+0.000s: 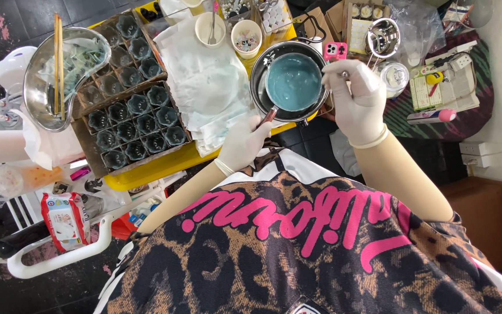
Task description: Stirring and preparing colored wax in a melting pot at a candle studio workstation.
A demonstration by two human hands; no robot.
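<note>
Gripped by the gloved left hand (244, 142): the dark handle of a small metal saucepan (293, 83) filled with smooth pale-blue liquid, sitting inside a larger round steel pan (259, 68) at the edge of a yellow tray (164, 166). Closed in the gloved right hand (358, 96): something thin at the saucepan's rim, too hidden to tell what. Just left of the pans, crumpled white paper sheets (204, 81). Further left, cardboard trays of small dark moulded cups (137, 125) and a kidney-shaped steel dish (68, 72) crossed by wooden chopsticks (58, 61). Behind, a white cup (210, 29).
</note>
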